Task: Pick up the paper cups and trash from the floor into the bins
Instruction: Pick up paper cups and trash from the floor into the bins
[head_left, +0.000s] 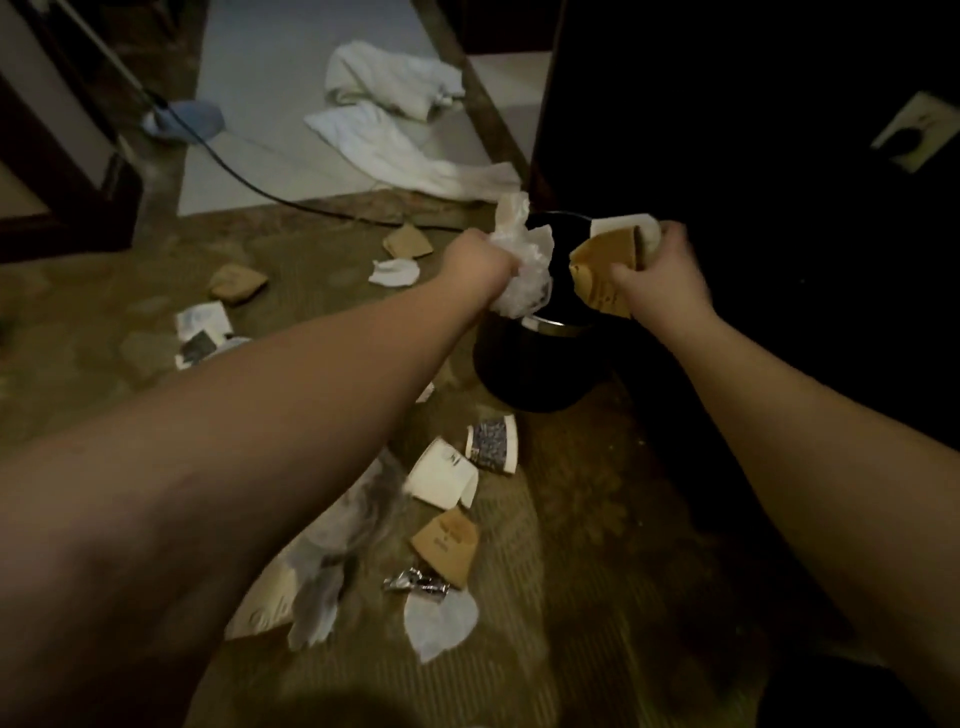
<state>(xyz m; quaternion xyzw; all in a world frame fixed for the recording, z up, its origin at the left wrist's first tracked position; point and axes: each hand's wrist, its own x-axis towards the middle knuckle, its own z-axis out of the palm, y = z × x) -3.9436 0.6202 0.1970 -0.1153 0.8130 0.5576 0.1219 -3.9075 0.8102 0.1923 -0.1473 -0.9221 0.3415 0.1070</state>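
Head view: the left hand (480, 260) has its fingers bunched round crumpled tissue (522, 270), soft and light, hanging just past the knuckles over the bin (535, 364). The right hand (657, 275) pinches flattened cups (608, 265) by their edges; thin, crushable paper, best gripped at the folds.
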